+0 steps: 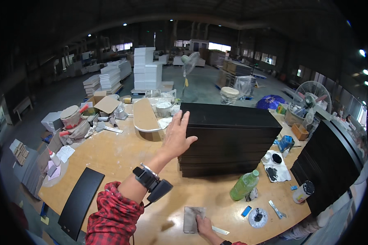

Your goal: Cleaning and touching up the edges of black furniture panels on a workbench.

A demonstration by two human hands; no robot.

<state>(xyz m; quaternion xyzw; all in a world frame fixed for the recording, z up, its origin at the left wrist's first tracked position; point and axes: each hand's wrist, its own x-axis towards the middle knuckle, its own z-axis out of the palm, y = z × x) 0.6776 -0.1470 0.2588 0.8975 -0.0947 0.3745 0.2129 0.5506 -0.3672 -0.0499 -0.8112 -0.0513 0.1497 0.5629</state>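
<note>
A stack of black panels (229,141) stands on the wooden table (151,208) in front of me. My left hand (177,138) lies against the stack's left end, fingers stretched and thumb apart, holding nothing. Low in the view, near the table's front edge, my right hand (207,229) grips a grey sheet of sandpaper (189,220) with the thumb on top; most of its other fingers are hidden. A pale flat strip (220,230) lies just right of that hand. At the table's left edge rests a single curved black panel (81,202).
Right of the stack are a green bottle (244,185), a lid with black paste (258,218), a putty knife (277,209) and a jar (303,192). More black panels (329,163) stand at the right. Buckets (71,116) and a curved board (145,115) sit behind.
</note>
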